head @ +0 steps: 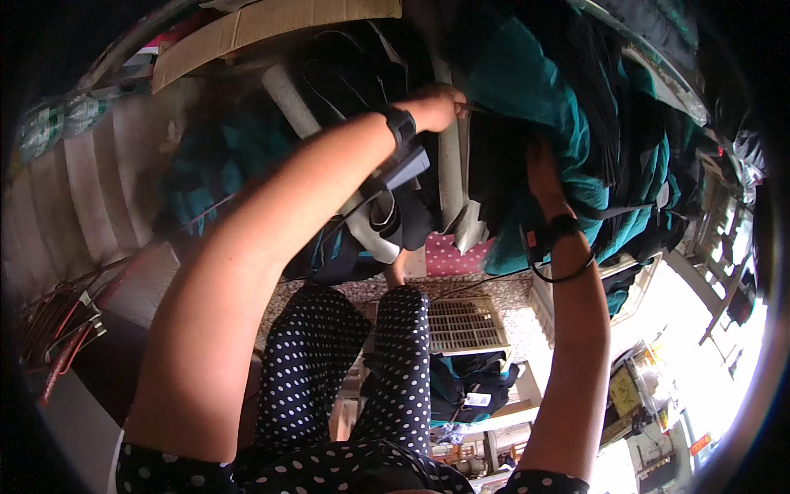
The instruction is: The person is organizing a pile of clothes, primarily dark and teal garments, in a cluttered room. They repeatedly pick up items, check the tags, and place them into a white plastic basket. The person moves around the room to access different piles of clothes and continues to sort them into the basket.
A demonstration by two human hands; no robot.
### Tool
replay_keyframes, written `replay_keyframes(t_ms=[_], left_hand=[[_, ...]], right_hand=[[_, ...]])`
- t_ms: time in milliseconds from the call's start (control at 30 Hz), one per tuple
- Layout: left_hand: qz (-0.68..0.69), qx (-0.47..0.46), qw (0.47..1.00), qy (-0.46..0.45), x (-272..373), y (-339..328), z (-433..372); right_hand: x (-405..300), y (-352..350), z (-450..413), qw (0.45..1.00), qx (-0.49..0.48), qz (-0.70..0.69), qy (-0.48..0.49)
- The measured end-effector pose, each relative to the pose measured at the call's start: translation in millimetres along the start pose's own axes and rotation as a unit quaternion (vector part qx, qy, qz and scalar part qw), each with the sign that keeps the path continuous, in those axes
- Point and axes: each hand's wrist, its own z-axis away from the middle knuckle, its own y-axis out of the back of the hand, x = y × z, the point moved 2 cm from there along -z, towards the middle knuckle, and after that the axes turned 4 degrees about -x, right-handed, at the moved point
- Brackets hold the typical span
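My left hand [435, 108] is closed at the upper middle, its fingertips pinching what looks like the edge of some cloth. That edge runs toward a large teal-and-black fabric pile [518, 68] on the right. My right hand [544, 167] reaches into the shadowed folds of this pile, and its fingers are too dark to make out. Between my hands hangs a pale strip of material [453, 179], with black fabric beside it. Under my left forearm lie a pale roll [290, 102] and black pieces with light edges [358, 74]. Both wrists wear black bands with small devices.
A cardboard flap [278, 28] crosses the top left. More teal fabric [228, 154] lies left of my arm. Below are a red star-patterned cloth [453, 253], a cream plastic crate [466, 324] and a tagged fabric bundle [457, 389]. Reddish wires [55, 327] hang far left.
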Motion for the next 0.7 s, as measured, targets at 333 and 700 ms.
replay_keyframes(t_ms=[333, 700], left_hand=[[0.06, -0.043, 0.996, 0.045, 31, -7, 17], [0.047, -0.034, 0.997, -0.046, 69, 27, 111]], right_hand=[[-13, 53, -41, 0.703, 0.169, -0.671, -0.165], [1, 121, 10, 0.507, 0.036, -0.847, -0.152]])
